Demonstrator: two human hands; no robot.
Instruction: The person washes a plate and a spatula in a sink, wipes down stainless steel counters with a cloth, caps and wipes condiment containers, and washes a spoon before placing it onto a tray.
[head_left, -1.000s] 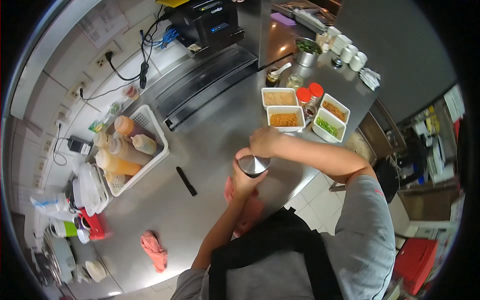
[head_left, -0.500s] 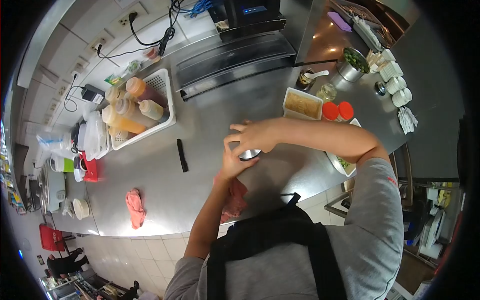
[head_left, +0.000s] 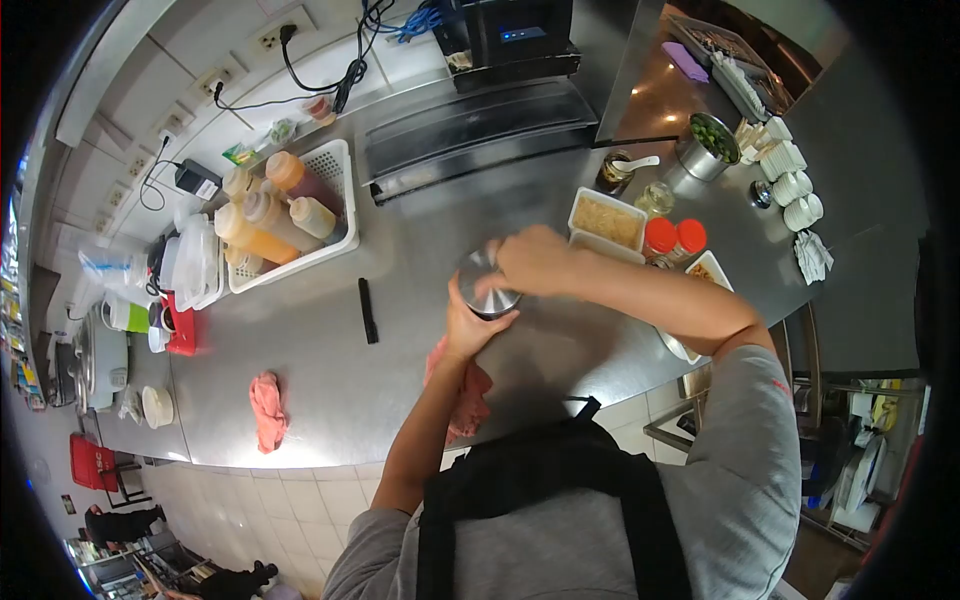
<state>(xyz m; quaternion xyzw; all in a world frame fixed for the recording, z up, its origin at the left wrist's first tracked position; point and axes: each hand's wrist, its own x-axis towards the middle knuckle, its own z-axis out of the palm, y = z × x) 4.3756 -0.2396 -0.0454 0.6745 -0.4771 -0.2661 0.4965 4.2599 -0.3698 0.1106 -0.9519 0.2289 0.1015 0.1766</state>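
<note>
Left hand [head_left: 468, 325] wraps the side of a round metal-topped container [head_left: 491, 286]. Right hand [head_left: 533, 262] is at its top, fingers blurred. Pink cloth [head_left: 470, 400] sits bodyward of the left fingers, partly under the forearm. Black stick [head_left: 368, 311] lies left of them, apart; white basket [head_left: 347, 160] with squeeze bottles [head_left: 262, 235] farther left and forward. Forward-right of the right fingers: white tub [head_left: 608, 221], then red-lidded jars [head_left: 690, 237]. Steel counter [head_left: 330, 360] under all.

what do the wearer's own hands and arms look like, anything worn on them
Both the left hand and right hand are bare, without gloves, and the forearms are uncovered. The short sleeves are plain grey; the right sleeve has a small red marking near its hem, too small to read.
</note>
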